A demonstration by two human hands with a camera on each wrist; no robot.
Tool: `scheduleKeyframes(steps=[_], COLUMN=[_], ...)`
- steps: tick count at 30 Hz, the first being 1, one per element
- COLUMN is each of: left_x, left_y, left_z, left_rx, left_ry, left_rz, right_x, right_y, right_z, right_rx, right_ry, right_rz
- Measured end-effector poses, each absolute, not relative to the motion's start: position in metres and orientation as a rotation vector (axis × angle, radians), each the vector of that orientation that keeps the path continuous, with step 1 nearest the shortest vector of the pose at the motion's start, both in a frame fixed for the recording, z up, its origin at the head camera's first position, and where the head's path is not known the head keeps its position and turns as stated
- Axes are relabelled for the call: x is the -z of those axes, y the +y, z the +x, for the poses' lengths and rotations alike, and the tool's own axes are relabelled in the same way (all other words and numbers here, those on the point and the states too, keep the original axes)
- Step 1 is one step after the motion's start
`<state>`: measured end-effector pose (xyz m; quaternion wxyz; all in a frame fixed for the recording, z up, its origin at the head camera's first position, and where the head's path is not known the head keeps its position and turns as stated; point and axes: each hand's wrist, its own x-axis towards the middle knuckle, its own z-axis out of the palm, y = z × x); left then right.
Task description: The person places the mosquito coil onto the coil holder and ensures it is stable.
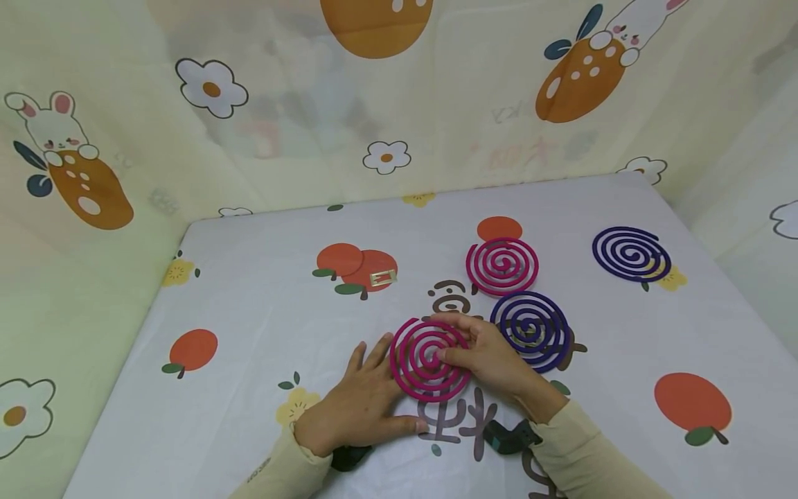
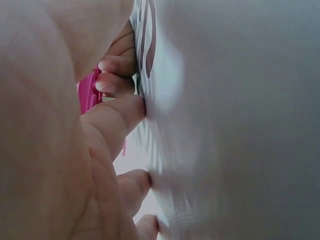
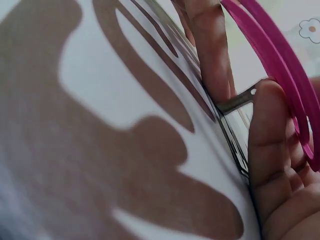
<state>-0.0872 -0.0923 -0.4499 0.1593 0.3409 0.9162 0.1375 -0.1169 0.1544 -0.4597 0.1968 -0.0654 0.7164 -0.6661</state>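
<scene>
A pink mosquito coil [image 1: 430, 388] is held in my right hand [image 1: 499, 357], the thumb near its centre and the other fingers at its far edge. Under that coil, the right wrist view shows a thin metal coil stand [image 3: 237, 102] between the fingers [image 3: 270, 120]. My left hand [image 1: 358, 402] lies spread with its fingertips on the table, some by the coil's left edge; part of them is hidden beneath it. In the left wrist view, the pink coil [image 2: 87, 95] shows beyond the left fingers [image 2: 117, 112].
Just right of my right hand lies a purple coil [image 1: 555, 319] with a metal stand partly visible under it. Another pink coil [image 1: 532, 267] sits behind it, and a second purple coil [image 1: 601, 246] farther right. A small gold metal stand [image 1: 383, 278] lies on the printed tablecloth [image 1: 262, 291].
</scene>
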Motion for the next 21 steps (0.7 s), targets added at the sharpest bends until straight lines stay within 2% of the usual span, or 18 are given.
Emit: scheduleKeyframes(steps=[21], left_x=[0.4495], left_y=[-0.0921], left_z=[-0.0875], left_rx=[-0.387], left_ry=[2.608], left_rz=[0.98], right_x=[0.4596], right_y=[0.1483], right_z=[-0.1153], right_rx=[1.966], right_ry=[1.969], right_rz=[-0.066])
